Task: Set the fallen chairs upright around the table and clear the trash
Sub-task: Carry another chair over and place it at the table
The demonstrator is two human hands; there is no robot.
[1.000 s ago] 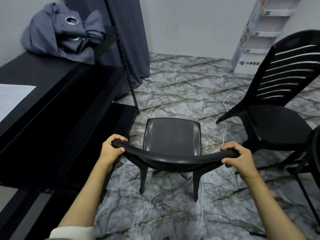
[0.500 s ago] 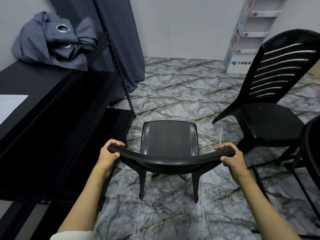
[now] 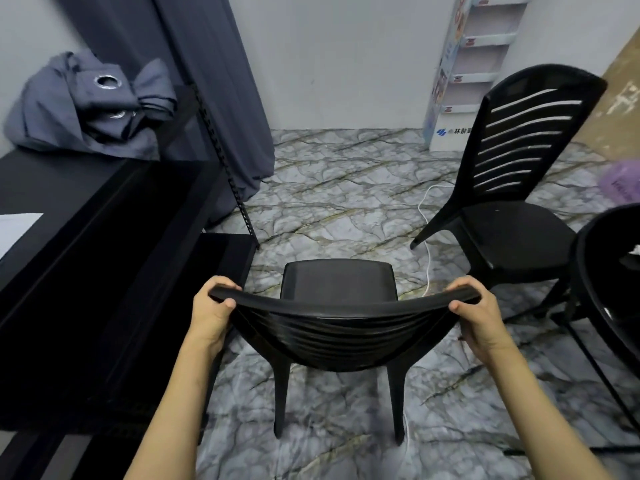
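A black plastic chair (image 3: 337, 282) stands upright on the marble-pattern floor right in front of me, its back toward me. My left hand (image 3: 209, 311) grips the left end of the chair's top rail and my right hand (image 3: 479, 315) grips the right end. A second black slatted chair (image 3: 519, 216) stands upright to the right. The rim of a round black table (image 3: 595, 282) shows at the right edge, with something white on it that I cannot make out.
A black desk (image 3: 86, 237) with a white paper (image 3: 15, 226) fills the left side; grey bundled fabric (image 3: 93, 109) lies on it. A dark curtain (image 3: 214, 91) hangs behind. A white cable (image 3: 427, 237) runs on the floor. A shelf stand (image 3: 464, 77) leans at the wall. Something purple (image 3: 621, 183) lies far right.
The view has swung right and tilted, so the round table's rim and the purple thing have come into sight. The chair's slatted back now shows. Both hands keep their grip on the rail.
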